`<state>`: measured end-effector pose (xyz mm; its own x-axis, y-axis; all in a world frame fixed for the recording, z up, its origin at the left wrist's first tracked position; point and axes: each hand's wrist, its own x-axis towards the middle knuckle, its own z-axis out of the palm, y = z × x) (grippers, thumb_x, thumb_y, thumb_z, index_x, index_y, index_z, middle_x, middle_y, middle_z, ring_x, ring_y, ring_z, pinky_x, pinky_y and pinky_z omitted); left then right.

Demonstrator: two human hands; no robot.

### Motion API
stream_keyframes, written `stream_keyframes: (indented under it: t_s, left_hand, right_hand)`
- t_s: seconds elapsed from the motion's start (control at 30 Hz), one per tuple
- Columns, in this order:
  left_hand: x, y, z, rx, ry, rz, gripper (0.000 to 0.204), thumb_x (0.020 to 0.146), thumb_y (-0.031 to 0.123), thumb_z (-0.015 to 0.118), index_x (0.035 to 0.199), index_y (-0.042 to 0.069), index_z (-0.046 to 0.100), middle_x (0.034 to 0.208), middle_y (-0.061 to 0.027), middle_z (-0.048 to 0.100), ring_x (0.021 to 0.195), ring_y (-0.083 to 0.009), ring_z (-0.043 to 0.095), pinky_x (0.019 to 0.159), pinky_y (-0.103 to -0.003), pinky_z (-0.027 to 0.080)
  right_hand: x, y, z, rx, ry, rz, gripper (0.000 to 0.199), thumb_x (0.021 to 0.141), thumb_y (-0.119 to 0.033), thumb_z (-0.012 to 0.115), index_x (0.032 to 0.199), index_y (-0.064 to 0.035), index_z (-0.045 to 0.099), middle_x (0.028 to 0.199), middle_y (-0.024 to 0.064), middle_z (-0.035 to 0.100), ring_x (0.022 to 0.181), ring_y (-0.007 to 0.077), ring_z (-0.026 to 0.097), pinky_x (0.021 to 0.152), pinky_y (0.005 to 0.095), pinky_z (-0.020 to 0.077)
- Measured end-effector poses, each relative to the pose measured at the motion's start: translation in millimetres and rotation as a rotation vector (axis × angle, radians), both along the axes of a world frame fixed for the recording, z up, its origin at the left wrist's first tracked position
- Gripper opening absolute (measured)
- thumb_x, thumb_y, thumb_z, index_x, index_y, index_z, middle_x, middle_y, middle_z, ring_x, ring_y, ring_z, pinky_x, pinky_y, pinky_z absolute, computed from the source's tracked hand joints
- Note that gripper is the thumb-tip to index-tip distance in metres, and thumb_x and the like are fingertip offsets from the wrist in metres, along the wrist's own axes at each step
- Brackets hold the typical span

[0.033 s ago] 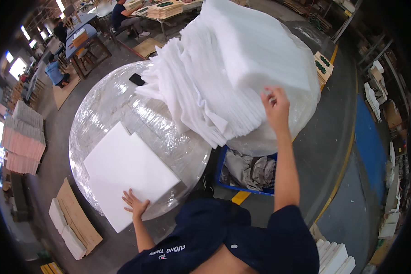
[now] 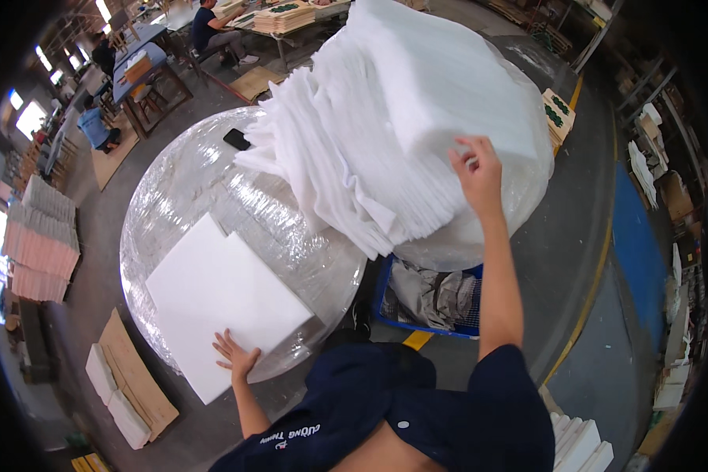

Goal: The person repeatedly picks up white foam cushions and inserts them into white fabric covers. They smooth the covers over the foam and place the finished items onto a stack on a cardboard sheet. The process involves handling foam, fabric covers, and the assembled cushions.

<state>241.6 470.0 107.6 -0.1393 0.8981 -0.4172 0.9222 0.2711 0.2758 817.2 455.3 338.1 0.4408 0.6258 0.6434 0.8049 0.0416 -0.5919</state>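
Note:
My left hand lies flat with fingers spread on the near edge of a white square foam sheet. That sheet rests on a round table wrapped in clear plastic film. My right hand reaches up to a tall leaning stack of white foam sheets. Its fingers pinch the edge of the top sheet. The stack stands on a second film-wrapped round surface.
A black phone lies on the table's far side. A blue crate with grey cloth sits below the stack. Cardboard and white blocks lie on the floor at the left, pink and white stacks beyond. People sit at far tables.

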Motion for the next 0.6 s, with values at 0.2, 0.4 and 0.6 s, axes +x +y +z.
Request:
stream_keyframes:
  t_s: [0.2, 0.4, 0.6]
  left_hand:
    - [-4, -2, 2, -0.031, -0.011, 0.048, 0.123, 0.050, 0.033, 0.078, 0.152, 0.020, 0.011, 0.161, -0.0071, -0.014, 0.146, -0.0359, -0.020, 0.105, -0.072, -0.007]
    - [0, 1, 4, -0.009, -0.004, 0.061, 0.119, 0.051, 0.031, 0.075, 0.152, 0.022, 0.012, 0.162, -0.0065, -0.011, 0.146, -0.0363, -0.018, 0.104, -0.074, -0.005]
    - [6, 4, 9, -0.032, 0.012, 0.067, 0.121, 0.050, 0.031, 0.076, 0.152, 0.021, 0.012, 0.162, -0.0070, -0.012, 0.146, -0.0361, -0.018, 0.105, -0.073, -0.005]
  right_hand:
    - [25, 63, 22, -0.181, 0.060, 0.159, 0.020, 0.084, -0.014, 0.074, 0.098, -0.0011, 0.071, 0.096, 0.0015, 0.061, 0.063, 0.0054, 0.051, 0.053, 0.0215, 0.0393]
    - [53, 71, 33, -0.272, 0.508, 0.257, 0.022, 0.086, -0.022, 0.074, 0.091, -0.0001, 0.073, 0.089, -0.0019, 0.062, 0.057, 0.0034, 0.045, 0.050, 0.0208, 0.0372]
    - [94, 71, 48, -0.318, 0.768, 0.294, 0.022, 0.090, -0.023, 0.071, 0.094, -0.0014, 0.072, 0.074, 0.0000, 0.061, 0.055, 0.0048, 0.046, 0.049, 0.0197, 0.0337]
